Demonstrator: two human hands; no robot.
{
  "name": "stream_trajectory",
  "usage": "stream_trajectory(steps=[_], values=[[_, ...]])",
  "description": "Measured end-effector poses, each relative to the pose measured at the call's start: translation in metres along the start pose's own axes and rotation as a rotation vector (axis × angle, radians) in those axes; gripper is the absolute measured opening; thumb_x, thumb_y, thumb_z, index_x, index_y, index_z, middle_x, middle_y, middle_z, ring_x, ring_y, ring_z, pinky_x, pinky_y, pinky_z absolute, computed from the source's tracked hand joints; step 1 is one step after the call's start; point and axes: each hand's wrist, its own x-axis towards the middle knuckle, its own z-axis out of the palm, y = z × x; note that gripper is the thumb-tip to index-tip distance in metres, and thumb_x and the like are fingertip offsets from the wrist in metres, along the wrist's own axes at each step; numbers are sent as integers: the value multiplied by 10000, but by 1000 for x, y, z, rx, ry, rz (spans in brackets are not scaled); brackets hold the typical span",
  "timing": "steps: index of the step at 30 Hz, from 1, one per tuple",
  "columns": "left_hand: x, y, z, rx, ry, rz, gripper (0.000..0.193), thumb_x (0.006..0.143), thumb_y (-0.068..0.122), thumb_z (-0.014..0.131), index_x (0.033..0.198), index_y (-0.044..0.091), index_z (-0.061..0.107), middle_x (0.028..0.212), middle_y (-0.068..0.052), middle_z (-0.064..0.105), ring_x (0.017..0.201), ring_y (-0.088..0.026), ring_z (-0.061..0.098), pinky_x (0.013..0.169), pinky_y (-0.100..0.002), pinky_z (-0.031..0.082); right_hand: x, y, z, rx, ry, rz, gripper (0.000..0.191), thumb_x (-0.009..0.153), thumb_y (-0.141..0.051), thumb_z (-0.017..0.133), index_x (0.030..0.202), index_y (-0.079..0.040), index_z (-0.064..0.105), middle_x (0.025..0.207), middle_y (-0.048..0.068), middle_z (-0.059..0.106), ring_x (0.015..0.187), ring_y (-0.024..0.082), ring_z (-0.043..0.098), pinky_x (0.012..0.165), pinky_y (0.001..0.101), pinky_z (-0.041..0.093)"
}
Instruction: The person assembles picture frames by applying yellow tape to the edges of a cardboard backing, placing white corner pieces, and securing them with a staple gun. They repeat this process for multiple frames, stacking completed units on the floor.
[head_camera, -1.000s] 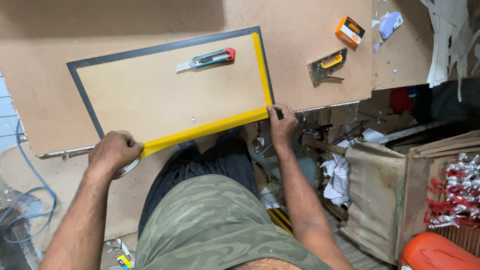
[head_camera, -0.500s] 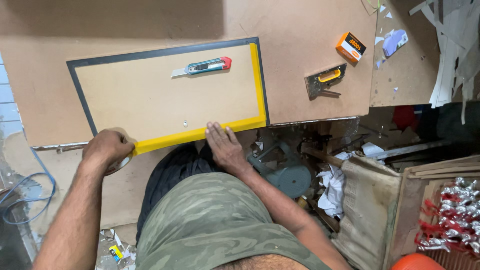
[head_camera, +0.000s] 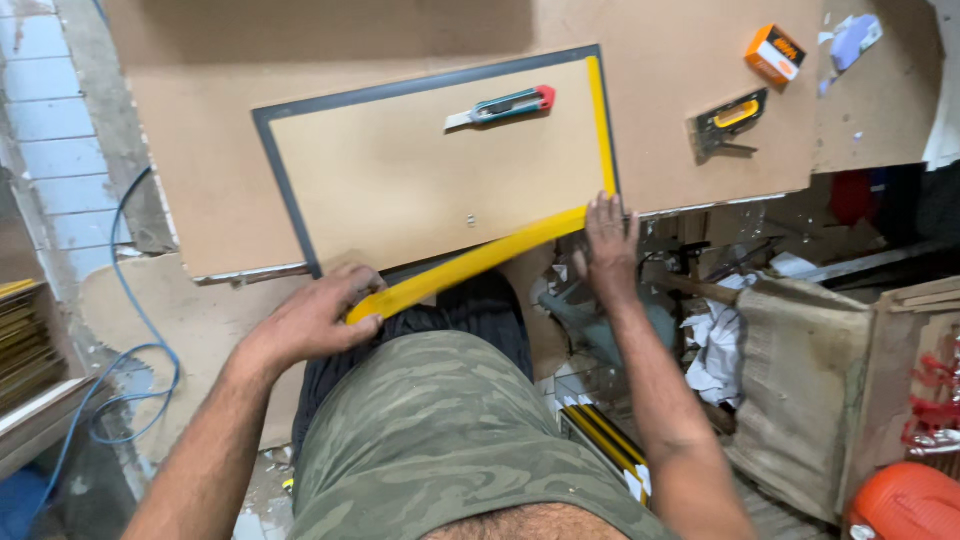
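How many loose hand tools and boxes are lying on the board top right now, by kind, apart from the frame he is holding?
Utility knife, lying inside the frame: 1
Staple gun, black and yellow: 1
Small orange box: 1
Total: 3

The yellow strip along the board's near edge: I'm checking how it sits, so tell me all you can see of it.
The yellow strip is long, flat and narrow, plastic-looking, and runs slantwise along the near edge of the tan board. The left hand grips its lower end; the right hand presses its upper end, where it meets another yellow strip.
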Motion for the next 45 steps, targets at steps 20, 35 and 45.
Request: stream_trajectory(steps=[20, 35, 45], values=[[-22, -99, -53, -33, 17, -89, 403, 875, 403, 704, 1104, 75, 747, 986, -189, 749, 933, -353, 714, 830, -457, 542, 15, -85, -35, -50, -113, 155, 1030, 772, -146, 857, 1654, -106, 327, 1730, 130, 286, 1592, 344, 264, 1265, 615, 147], [-20, -93, -50, -167, 71, -164, 363, 915, 400, 693, 1052, 76, 782, 825, -105, 757, 641, -196, 693, 625, -371, 565, 16, -89, -39, -62, -73, 157, 1037, 786, -172, 851, 1663, -93, 302, 1748, 138, 263, 1599, 356, 258, 1261, 630, 152], [-13, -82, -42, -147, -3, -351, 390, 918, 423, 662, 978, 54, 773, 686, -117, 693, 503, -190, 627, 524, -366, 539, 7, -224, 7, 83, 163, -43, 869, 763, -132, 729, 1521, 79, 361, 1611, 315, 353, 1557, 399, 302, 1243, 653, 167]])
